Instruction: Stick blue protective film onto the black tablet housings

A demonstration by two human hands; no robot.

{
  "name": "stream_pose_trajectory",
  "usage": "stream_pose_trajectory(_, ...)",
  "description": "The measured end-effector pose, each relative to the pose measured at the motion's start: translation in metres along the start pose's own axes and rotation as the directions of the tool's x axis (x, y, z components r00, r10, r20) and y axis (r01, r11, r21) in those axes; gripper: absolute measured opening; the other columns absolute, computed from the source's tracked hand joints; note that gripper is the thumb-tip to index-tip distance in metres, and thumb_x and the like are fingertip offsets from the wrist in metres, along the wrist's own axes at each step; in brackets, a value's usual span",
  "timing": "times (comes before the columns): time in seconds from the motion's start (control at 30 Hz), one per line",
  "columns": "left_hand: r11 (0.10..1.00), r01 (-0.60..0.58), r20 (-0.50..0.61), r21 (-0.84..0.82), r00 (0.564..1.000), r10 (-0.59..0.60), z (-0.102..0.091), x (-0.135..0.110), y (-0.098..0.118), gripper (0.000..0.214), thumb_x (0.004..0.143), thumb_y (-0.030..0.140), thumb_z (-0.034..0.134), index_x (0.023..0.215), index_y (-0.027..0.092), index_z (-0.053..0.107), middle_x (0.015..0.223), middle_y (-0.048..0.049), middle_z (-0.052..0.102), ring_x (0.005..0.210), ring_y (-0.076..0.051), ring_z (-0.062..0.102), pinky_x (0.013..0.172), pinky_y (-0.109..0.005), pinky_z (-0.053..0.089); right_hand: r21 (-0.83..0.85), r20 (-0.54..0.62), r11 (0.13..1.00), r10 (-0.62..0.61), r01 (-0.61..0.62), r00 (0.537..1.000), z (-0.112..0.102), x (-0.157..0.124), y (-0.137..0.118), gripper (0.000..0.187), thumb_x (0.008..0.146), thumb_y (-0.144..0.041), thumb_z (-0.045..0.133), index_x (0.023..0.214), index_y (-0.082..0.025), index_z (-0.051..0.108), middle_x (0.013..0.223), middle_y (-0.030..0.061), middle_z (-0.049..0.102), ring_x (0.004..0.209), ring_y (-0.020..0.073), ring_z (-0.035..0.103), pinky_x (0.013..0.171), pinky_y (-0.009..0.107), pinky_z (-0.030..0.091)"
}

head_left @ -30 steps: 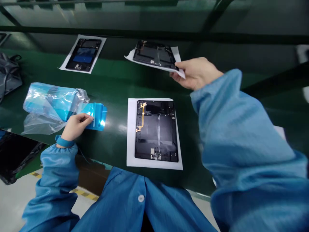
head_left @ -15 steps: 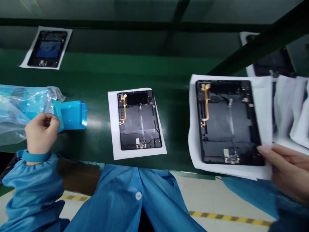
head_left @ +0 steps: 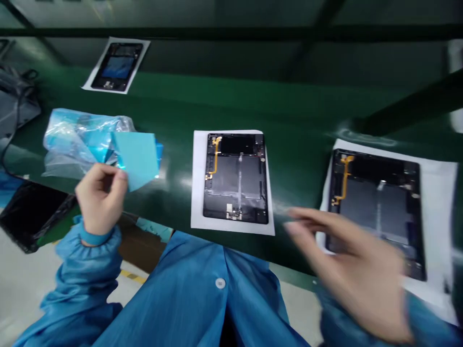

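My left hand [head_left: 103,195] pinches a corner of a light-blue film sheet [head_left: 137,159], raised over a clear plastic bag [head_left: 72,149] of shiny blue pieces. My right hand [head_left: 350,270], smeared by motion, has thumb and fingers apart with nothing between them. It passes in front of the lower left of an opened tablet housing [head_left: 379,207] on white paper [head_left: 439,202]. Between my hands, a second opened tablet housing [head_left: 249,176] lies on its own white sheet [head_left: 198,193]; an orange flex cable and a small circuit board show inside.
Farther back on the left, another tablet housing [head_left: 117,67] with a blue panel rests on paper. Grey equipment with a cable [head_left: 18,96] stands at the far left. A dark post [head_left: 415,106] slants across the back right of the green table [head_left: 296,111].
My left hand has lifted the blue sheet away from the bag. My right hand has let go of the right-hand tablet housing and moved left. The view has shifted left.
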State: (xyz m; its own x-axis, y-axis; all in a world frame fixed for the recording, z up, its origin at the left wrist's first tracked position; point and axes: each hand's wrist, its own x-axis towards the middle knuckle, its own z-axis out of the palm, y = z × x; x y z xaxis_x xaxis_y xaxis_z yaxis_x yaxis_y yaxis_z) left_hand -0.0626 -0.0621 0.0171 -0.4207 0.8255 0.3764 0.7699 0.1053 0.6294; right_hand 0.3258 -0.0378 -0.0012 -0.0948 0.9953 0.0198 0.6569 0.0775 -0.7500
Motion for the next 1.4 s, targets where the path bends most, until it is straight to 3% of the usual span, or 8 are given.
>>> stream_pose_trajectory(0.1, 0.986, -0.019, 0.132, -0.163, 0.990, 0.041, 0.007, -0.020, 0.021, 0.014, 0.091, 0.024, 0.065, 0.079, 0.018, 0.061, 0.070, 0.0022, 0.058, 0.063, -0.009, 0.051, 0.059, -0.023, 0.042, 0.516, 0.288, 0.856, -0.151, -0.021, 0.946, 0.078, 0.019, -0.067, 0.036, 0.081, -0.044, 0.079, 0.113, -0.029, 0.072, 0.103, 0.0045, 0.076, 0.081, 0.0200, 0.072, 0.076, 0.039, 0.064)
stream_pose_trajectory(0.27, 0.924, 0.065, 0.466, -0.377, 0.876, 0.129, 0.006, -0.038, 0.030, 0.014, 0.095, 0.026, 0.064, 0.083, 0.020, 0.062, 0.073, 0.0013, 0.060, 0.066, -0.010, 0.055, 0.060, -0.024, 0.045, 0.745, 0.471, 0.616, -0.213, -0.257, 0.856, 0.147, 0.031, -0.104, 0.058, 0.064, -0.049, 0.090, 0.112, -0.021, 0.072, 0.102, 0.0059, 0.076, 0.085, 0.0190, 0.073, 0.071, 0.032, 0.063)
stream_pose_trajectory(0.43, 0.901, 0.141, 0.587, -0.409, 0.797, 0.142, 0.009, -0.041, 0.021, 0.017, 0.096, 0.031, 0.063, 0.085, 0.019, 0.064, 0.076, -0.0015, 0.063, 0.069, -0.013, 0.057, 0.063, -0.026, 0.048, 0.767, 0.576, 0.519, -0.297, -0.378, 0.762, 0.151, 0.026, -0.088, 0.052, 0.072, -0.049, 0.086, 0.115, -0.021, 0.076, 0.101, 0.0043, 0.079, 0.093, 0.0234, 0.076, 0.086, 0.039, 0.064)
stream_pose_trajectory(0.7, 0.912, 0.130, 0.572, -0.389, 0.810, 0.129, 0.007, -0.043, 0.009, 0.015, 0.097, 0.029, 0.063, 0.086, 0.019, 0.064, 0.076, 0.0000, 0.062, 0.067, -0.011, 0.055, 0.062, -0.024, 0.046, 0.754, 0.557, 0.542, -0.226, -0.372, 0.800, 0.155, 0.016, -0.084, 0.047, 0.074, -0.046, 0.085, 0.115, -0.023, 0.078, 0.100, 0.0034, 0.079, 0.091, 0.0230, 0.076, 0.089, 0.041, 0.065)
stream_pose_trajectory(1.0, 0.911, 0.120, 0.643, -0.394, 0.745, 0.180, 0.005, -0.046, 0.005, 0.016, 0.096, 0.029, 0.063, 0.084, 0.019, 0.065, 0.078, -0.0012, 0.064, 0.070, -0.013, 0.059, 0.066, -0.027, 0.048, 0.685, 0.543, 0.719, -0.391, -0.123, 0.743, 0.156, 0.012, -0.088, 0.029, 0.091, -0.043, 0.066, 0.107, -0.022, 0.078, 0.094, 0.0003, 0.077, 0.089, 0.0219, 0.074, 0.083, 0.034, 0.062)
stream_pose_trajectory(1.23, 0.989, 0.006, 0.271, -0.147, 0.962, 0.035, -0.034, -0.033, -0.038, 0.017, 0.096, 0.031, 0.063, 0.085, 0.018, 0.061, 0.075, 0.0019, 0.058, 0.067, -0.010, 0.051, 0.064, -0.024, 0.042, 0.446, 0.083, 0.895, -0.017, -0.022, 0.996, 0.135, -0.014, -0.069, 0.026, 0.099, -0.037, 0.054, 0.101, -0.021, 0.074, 0.071, 0.0025, 0.074, 0.065, 0.0188, 0.070, 0.069, 0.031, 0.056)
stream_pose_trajectory(1.33, 0.994, 0.064, 0.181, -0.087, 0.982, -0.047, -0.054, -0.025, -0.061, 0.027, 0.093, 0.042, 0.066, 0.084, 0.018, 0.060, 0.070, 0.0029, 0.054, 0.062, -0.010, 0.047, 0.059, -0.026, 0.038, 0.486, 0.275, 0.873, -0.119, -0.031, 0.954, 0.141, -0.046, -0.062, 0.025, 0.100, -0.032, 0.052, 0.096, -0.021, 0.074, 0.066, -0.0004, 0.071, 0.057, 0.0145, 0.066, 0.062, 0.026, 0.054)
stream_pose_trajectory(1.4, 0.994, 0.074, 0.195, -0.079, 0.979, -0.058, -0.061, -0.021, -0.070, 0.031, 0.092, 0.047, 0.067, 0.085, 0.018, 0.059, 0.070, 0.0027, 0.053, 0.061, -0.010, 0.047, 0.058, -0.026, 0.038, 0.457, 0.559, 0.889, -0.252, -0.040, 0.790, 0.167, -0.065, -0.061, 0.026, 0.100, -0.025, 0.051, 0.090, -0.021, 0.074, 0.064, -0.0022, 0.071, 0.056, 0.0119, 0.066, 0.063, 0.024, 0.054)
